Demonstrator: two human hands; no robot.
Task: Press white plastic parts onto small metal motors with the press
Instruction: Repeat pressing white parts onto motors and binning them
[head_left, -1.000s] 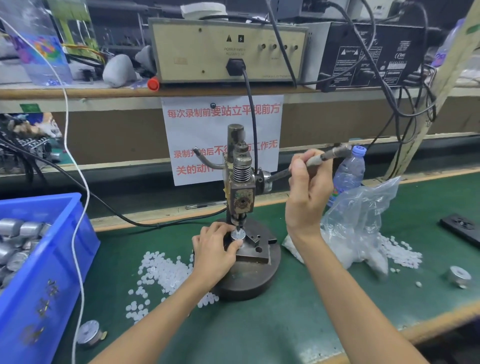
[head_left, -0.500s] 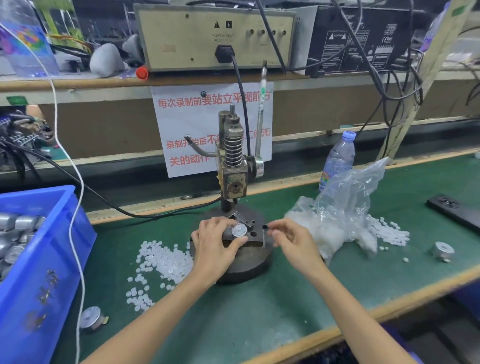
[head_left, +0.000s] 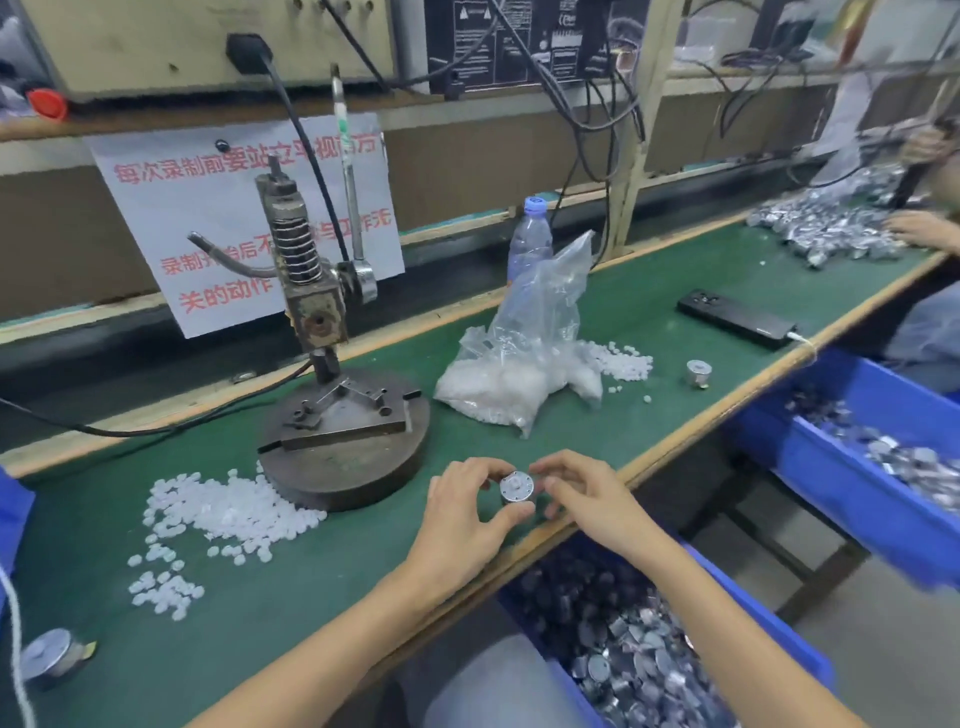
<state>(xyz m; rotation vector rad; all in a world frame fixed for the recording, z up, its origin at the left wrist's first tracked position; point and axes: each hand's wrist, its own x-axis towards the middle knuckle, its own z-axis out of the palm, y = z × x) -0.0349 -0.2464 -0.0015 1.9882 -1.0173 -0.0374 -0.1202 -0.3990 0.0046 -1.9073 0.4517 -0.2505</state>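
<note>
Left hand and right hand both pinch one motor over the bench edge; press behind, white parts just left.

Even bright overhead light, soft faint shadows, slight motion blur, wide-angle bending at edges

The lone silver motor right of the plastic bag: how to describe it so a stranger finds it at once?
On the long green table, look right of the clear plastic bag of white parts. Between its spilled parts and the flat black device stands a small round silver metal motor. Unlike the motors heaped in blue bins, it stands alone.
</note>
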